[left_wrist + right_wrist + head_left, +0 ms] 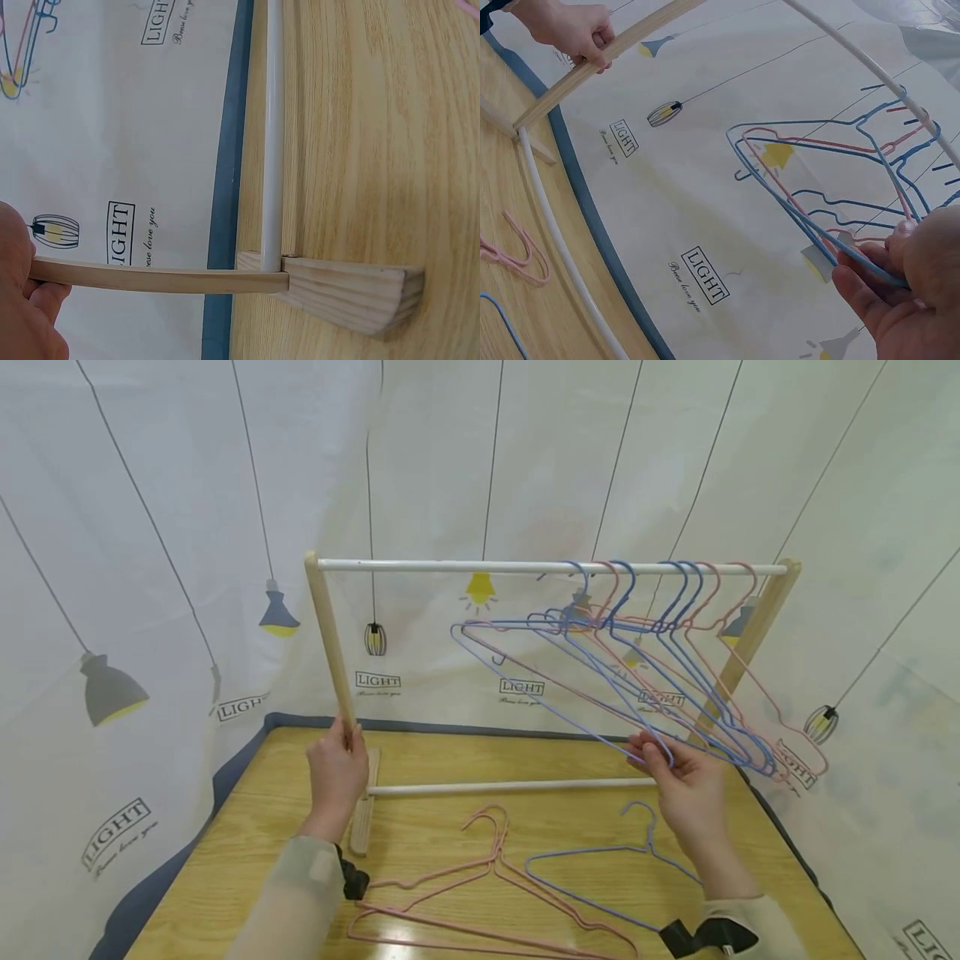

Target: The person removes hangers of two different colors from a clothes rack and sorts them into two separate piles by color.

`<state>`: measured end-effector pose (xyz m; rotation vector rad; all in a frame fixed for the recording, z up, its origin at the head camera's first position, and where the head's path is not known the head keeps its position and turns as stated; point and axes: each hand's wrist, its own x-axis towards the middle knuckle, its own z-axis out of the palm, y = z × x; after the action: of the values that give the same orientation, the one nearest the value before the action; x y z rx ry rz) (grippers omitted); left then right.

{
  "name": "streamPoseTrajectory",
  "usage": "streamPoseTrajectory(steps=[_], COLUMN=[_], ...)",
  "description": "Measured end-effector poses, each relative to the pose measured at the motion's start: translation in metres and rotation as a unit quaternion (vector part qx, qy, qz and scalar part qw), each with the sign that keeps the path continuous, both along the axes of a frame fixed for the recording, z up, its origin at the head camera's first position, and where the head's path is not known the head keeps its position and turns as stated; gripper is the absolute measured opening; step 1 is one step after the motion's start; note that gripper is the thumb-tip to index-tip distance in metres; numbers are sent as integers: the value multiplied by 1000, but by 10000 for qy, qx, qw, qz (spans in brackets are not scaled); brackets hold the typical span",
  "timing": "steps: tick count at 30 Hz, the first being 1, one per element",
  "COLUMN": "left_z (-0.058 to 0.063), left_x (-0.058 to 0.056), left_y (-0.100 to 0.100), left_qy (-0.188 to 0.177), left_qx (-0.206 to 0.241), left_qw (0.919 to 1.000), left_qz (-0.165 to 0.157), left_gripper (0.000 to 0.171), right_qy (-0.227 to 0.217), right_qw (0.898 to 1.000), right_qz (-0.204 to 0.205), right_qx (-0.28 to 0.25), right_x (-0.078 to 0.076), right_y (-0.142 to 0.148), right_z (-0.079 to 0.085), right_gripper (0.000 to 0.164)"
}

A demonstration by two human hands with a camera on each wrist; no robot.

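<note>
My left hand (336,777) grips the left wooden post (330,643) of a clothes rack, low down near its foot; the left wrist view shows fingers around the post (165,277). At the rack's right half, my right hand (690,785) pinches the lower corner of a blue clothes hanger (795,123), which hangs with its hook over the white top rail (435,566). Several other blue and pink hangers hang close together on the same rail, behind and right of the held one. The right fingertips partly hide the held corner.
On the wooden table (247,827) before the rack lie overlapping pink hangers (495,853) and a blue hanger (588,849). A white lower bar (510,787) joins the rack's feet. Behind the rack hangs a lamp-printed curtain (427,460).
</note>
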<state>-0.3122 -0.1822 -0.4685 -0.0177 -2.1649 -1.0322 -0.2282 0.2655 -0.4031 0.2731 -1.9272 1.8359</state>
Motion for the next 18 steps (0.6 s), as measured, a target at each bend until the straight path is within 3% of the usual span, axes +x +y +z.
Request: streamPoseTrajectory(steps=[9,18], left_z=[0,0], left_x=[-1,1], left_y=[1,1], left_qy=[-18,-90], left_qx=[4,58], left_qw=[10000,9999], left_qz=[15,-31], left_gripper=[11,15], right_qy=[493,1385], right_qw=[9985,9881], right_qz=[-237,-602], right_qx=[6,-291], right_x=[5,8], right_y=[-11,-19], right_z=[7,22], right_gripper=[28,30])
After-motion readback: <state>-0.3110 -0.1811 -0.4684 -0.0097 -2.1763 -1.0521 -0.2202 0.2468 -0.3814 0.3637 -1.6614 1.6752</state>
